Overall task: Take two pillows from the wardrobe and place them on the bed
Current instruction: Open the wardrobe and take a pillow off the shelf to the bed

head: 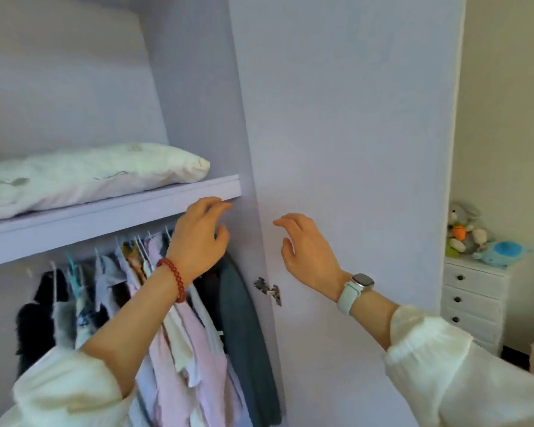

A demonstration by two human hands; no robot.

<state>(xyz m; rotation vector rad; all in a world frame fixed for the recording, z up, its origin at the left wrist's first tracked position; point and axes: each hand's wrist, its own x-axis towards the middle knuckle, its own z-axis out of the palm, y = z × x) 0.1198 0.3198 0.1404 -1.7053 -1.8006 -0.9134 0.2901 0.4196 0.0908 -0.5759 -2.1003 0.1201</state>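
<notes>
- Lilac wardrobe (198, 72) fills the view, its door (346, 118) swung open to the right, and a white chest of drawers (472, 303) topped with soft toys (466, 232) stands far right against the wall; no bed is in view.
- One white pillow (84, 177) lies flat on the wardrobe shelf (105, 214), its right corner near the shelf's right end; whether a second pillow lies under or behind it I cannot tell from this angle.
- Hanging clothes (179, 303) crowd the rail below the shelf, so the pull should stay above the shelf edge and clear of the hangers.
- Left hand (202, 238), wearing a red bead bracelet (174, 280), is raised with fingers loosely curled at the shelf's front edge, grasping nothing.
- Right hand (305, 245), with a pale watch (356, 291) at the wrist, hovers relaxed and empty in front of the door.
- My advice: reach both hands up and left, take the pillow by its near long edge, and slide it forward before lifting.
</notes>
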